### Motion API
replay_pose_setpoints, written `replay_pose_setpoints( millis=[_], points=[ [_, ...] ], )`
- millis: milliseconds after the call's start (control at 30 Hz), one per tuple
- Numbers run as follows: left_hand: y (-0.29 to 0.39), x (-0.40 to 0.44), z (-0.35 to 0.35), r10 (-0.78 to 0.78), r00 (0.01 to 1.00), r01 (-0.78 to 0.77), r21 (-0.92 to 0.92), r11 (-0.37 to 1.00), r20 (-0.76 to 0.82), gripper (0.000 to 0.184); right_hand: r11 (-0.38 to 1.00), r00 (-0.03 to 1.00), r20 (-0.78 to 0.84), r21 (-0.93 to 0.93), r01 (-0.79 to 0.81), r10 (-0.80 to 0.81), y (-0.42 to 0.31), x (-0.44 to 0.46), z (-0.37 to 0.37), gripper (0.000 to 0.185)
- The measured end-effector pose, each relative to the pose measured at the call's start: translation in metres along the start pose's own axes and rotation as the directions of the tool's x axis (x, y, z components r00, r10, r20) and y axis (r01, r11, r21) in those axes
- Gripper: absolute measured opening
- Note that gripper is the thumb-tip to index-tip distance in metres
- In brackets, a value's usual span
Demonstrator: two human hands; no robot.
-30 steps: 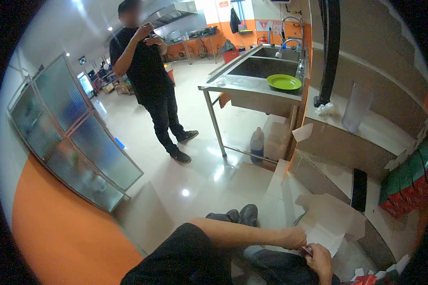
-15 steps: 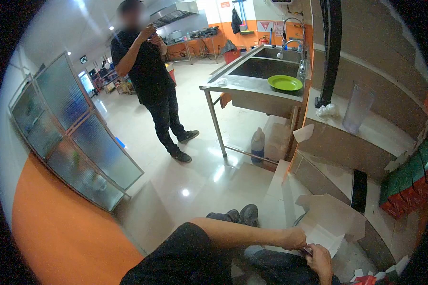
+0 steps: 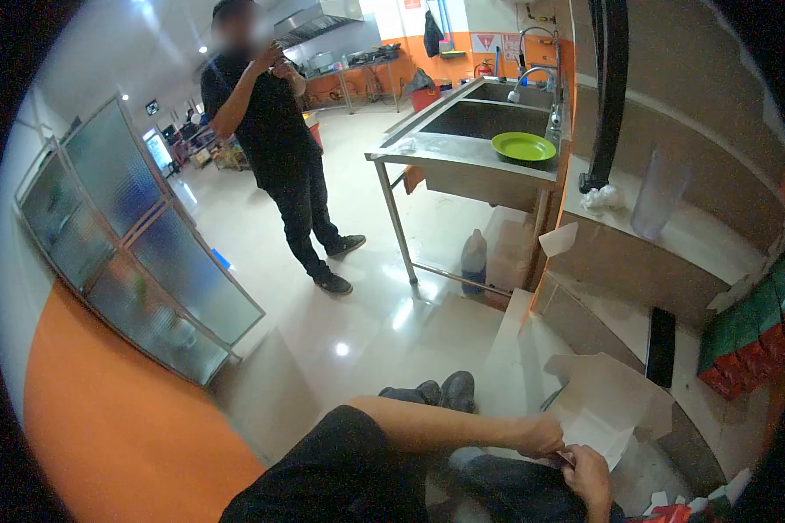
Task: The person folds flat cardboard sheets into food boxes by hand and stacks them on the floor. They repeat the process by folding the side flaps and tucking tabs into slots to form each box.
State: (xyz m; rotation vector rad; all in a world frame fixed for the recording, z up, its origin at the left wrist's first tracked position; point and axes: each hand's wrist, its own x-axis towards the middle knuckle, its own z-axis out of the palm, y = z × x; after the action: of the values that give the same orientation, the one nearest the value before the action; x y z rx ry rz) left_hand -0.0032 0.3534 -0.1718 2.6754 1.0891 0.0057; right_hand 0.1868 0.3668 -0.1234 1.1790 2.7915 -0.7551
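Observation:
Low in the head view, my left hand and my right hand meet with fingertips pinched together. Between them shows a small, pale, thin edge; most of it is covered by my fingers, so its kind is unclear. Just beyond my hands lies an open white cardboard box with its flaps spread. I cannot tell whether my fingers touch the box. Below my right hand, at the bottom edge, red and white pieces are partly in view.
Rows of green-and-red packs stand on the right ledge, near a black phone-like slab. A clear tumbler is above. Ahead are a steel sink table with a green plate, and a standing person.
The view has shifted very slightly. My hands stay together in almost the same place, with small finger movements at most. The standing person remains in place.

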Motion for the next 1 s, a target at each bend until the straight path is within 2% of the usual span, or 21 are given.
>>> replay_pose_setpoints(
  millis=[333,433,533,633,733,800,833,867,1000],
  points=[
    [-0.001,0.002,-0.002,-0.049,0.998,0.05,-0.006,0.999,0.047,0.03,1.0,1.0,-0.018,0.002,0.007,-0.007,-0.001,-0.001,0.001,0.03],
    [-0.001,0.001,0.005,-0.032,0.994,0.033,0.004,0.999,-0.1,0.022,1.0,0.999,-0.032,-0.012,0.008,-0.008,-0.001,-0.001,0.002,0.029],
    [-0.001,0.002,0.007,-0.045,0.993,0.046,0.004,0.999,-0.11,0.017,1.0,0.999,-0.036,-0.014,0.014,-0.014,-0.001,-0.001,0.002,0.029],
    [-0.002,0.002,0.009,-0.041,0.994,0.042,0.005,0.999,-0.103,0.015,1.0,1.0,-0.014,-0.018,0.009,-0.01,0.004,0.0,0.004,0.029],
    [-0.004,0.009,0.021,-0.039,0.999,0.038,0.016,0.999,0.031,0.021,1.0,1.0,-0.024,-0.006,0.014,-0.014,0.001,-0.001,0.002,0.03],
    [0.006,0.014,0.039,-0.027,1.0,0.027,-0.008,1.0,-0.013,0.018,1.0,1.0,0.001,-0.01,0.018,-0.018,0.0,-0.005,0.001,0.029],
    [-0.007,0.011,0.026,-0.016,0.999,0.017,0.03,0.999,-0.029,0.017,0.999,1.0,-0.001,-0.014,0.031,-0.031,0.0,-0.001,0.0,0.028],
    [-0.007,0.009,0.019,0.001,0.999,-0.002,0.042,0.999,0.04,0.014,0.999,0.999,0.022,-0.023,0.038,-0.038,0.001,-0.001,-0.001,0.027],
    [-0.003,0.005,0.016,-0.019,1.0,0.02,0.018,1.0,-0.022,0.013,1.0,1.0,-0.01,-0.02,0.008,-0.008,-0.005,-0.003,-0.003,0.028]
  ],
)
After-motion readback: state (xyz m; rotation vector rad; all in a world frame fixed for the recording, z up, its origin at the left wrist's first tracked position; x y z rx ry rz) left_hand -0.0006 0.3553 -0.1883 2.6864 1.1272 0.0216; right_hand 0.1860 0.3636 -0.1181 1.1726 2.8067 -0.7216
